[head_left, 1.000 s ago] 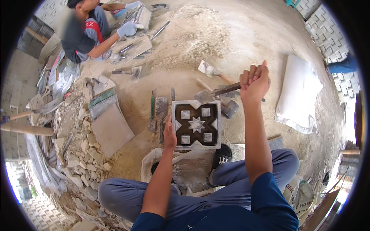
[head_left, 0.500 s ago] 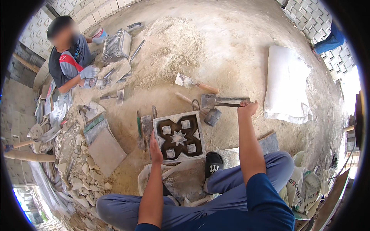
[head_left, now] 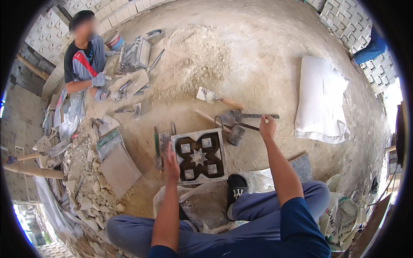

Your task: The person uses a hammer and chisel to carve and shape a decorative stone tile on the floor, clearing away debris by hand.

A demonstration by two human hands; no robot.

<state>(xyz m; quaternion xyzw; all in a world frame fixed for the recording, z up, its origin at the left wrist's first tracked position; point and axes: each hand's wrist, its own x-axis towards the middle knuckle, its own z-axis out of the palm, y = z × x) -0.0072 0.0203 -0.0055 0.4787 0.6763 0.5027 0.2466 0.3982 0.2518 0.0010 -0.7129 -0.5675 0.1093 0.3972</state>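
A square, light-framed mould (head_left: 220,150) stands before me, with a dark cross-shaped recess, a central star and raised squares inside. My left hand (head_left: 172,165) rests against its left side, fingers extended. To the mould's upper right, my right hand (head_left: 267,127) closes its fingertips on a narrow dark flat bar (head_left: 254,115). Near these fingers lies the handle end of a dark square-bladed tool (head_left: 232,115). Just below that blade is a mallet (head_left: 235,135) with a dark block head and pale wooden handle. A wooden-handled trowel (head_left: 207,94) lies farther off.
At the upper left a gloved co-worker (head_left: 84,64) sits beside another metal mould (head_left: 135,53). A pile of pale powder (head_left: 200,51) covers the ground ahead. A white sack (head_left: 320,101) lies right; rubble (head_left: 92,185) and a flat slab (head_left: 120,172) lie left.
My right hand has moved left, off the end of the square-bladed tool's handle and onto the dark bar. The tool has shifted slightly. My left hand stays by the mould.
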